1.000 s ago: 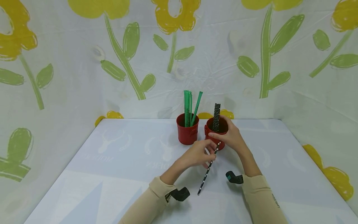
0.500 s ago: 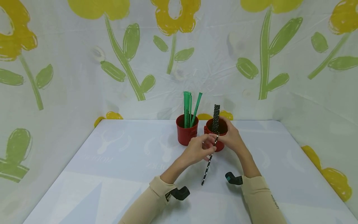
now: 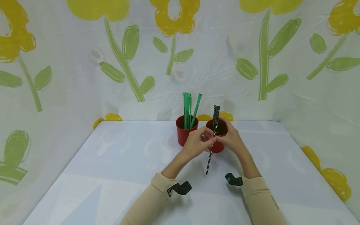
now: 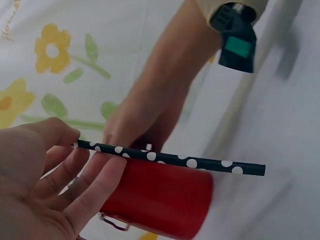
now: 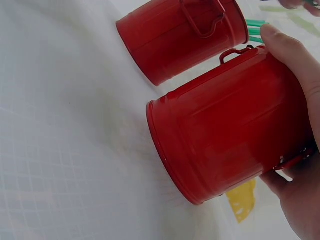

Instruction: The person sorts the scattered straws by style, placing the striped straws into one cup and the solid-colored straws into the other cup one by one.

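Observation:
A black paper straw with white dots (image 3: 208, 162) slants upward, pinched between the thumb and fingers of my left hand (image 3: 196, 143). Its upper end stands in front of the right red bucket (image 3: 217, 148); the left wrist view shows the long lower part of the straw (image 4: 192, 162) pointing away from the fingers. My right hand (image 3: 232, 139) grips that bucket by its rim, thumb on one side and fingers on the other. Inside the bucket, several black dotted straws (image 3: 216, 113) stand upright in a bundle. In the right wrist view the bucket wall (image 5: 235, 127) fills the middle.
Just left stands a second red bucket (image 3: 182, 135) with several green strips (image 3: 186, 107) sticking up out of it. Both buckets are near the back edge of the pale table (image 3: 112, 175). A flower-printed cloth (image 3: 208, 72) hangs behind and at both sides.
My left hand has risen and moved toward the right bucket, lifting the straw until its top overlaps the bundle. My right hand keeps holding the bucket.

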`<state>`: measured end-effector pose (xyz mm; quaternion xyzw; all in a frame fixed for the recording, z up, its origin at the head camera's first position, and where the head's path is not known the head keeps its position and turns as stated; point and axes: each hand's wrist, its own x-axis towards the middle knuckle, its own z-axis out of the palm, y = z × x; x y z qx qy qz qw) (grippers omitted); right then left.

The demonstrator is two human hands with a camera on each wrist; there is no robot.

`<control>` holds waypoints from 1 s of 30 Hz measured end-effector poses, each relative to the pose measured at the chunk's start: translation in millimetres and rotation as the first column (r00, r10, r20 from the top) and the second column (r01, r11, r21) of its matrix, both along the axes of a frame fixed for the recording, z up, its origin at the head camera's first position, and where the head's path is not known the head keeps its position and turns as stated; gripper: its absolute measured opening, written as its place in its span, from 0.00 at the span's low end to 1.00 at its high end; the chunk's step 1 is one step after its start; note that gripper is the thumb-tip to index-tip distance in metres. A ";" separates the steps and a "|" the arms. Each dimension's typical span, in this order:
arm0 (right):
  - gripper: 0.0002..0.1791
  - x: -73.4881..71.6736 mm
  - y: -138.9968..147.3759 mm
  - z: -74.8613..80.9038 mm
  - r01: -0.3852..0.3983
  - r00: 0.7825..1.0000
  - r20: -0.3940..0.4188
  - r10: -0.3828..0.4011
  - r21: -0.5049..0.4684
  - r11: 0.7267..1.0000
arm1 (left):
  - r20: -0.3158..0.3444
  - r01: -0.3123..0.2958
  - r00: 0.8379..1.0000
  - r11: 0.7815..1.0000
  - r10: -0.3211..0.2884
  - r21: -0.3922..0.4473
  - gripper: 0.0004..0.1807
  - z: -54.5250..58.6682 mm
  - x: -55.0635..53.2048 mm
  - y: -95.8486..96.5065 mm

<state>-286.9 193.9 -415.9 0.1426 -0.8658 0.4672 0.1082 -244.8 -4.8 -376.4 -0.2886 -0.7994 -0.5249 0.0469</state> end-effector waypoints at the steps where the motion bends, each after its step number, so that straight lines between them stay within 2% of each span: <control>1: 0.46 0.3 -0.5 -0.2 0.002 1.000 0.004 -0.002 -0.001 1.000 | -0.020 -0.016 1.000 1.000 0.016 -0.006 0.11 2.6 -1.9 -0.2; 4: 0.47 0.5 -1.6 -1.0 -0.006 1.000 0.009 0.006 -0.002 1.000 | -0.068 -0.064 0.996 0.998 0.063 -0.015 0.11 13.3 -7.6 -0.4; 7: 0.47 0.4 -2.0 -1.1 -0.014 1.000 0.018 0.014 -0.014 1.000 | -0.084 -0.100 0.991 0.995 0.100 -0.003 0.12 27.6 -12.8 0.1; 12: 0.48 -0.9 -1.2 -0.7 -0.020 0.999 0.025 0.020 -0.031 0.999 | -0.107 -0.099 0.989 0.993 0.106 0.068 0.15 57.8 -22.1 4.7; 15: 0.48 -1.5 -0.9 0.0 -0.019 0.999 0.034 0.020 -0.042 0.999 | -0.155 -0.113 0.979 0.987 0.129 0.111 0.14 75.6 -26.3 8.2; 18: 0.49 -0.7 -1.6 0.7 -0.006 0.999 0.052 0.008 -0.046 0.999 | -0.199 -0.137 0.966 0.981 0.163 0.139 0.13 87.4 -30.0 11.2; 23: 0.49 -0.1 -2.1 0.8 0.003 0.997 0.072 0.001 -0.051 0.999 | -0.205 -0.159 0.960 0.974 0.190 0.160 0.13 93.4 -34.2 14.3; 30: 0.49 -1.5 -1.8 -0.1 -0.003 0.997 0.074 0.008 -0.065 0.998 | -0.177 -0.181 0.963 0.973 0.205 0.143 0.13 84.1 -41.5 15.7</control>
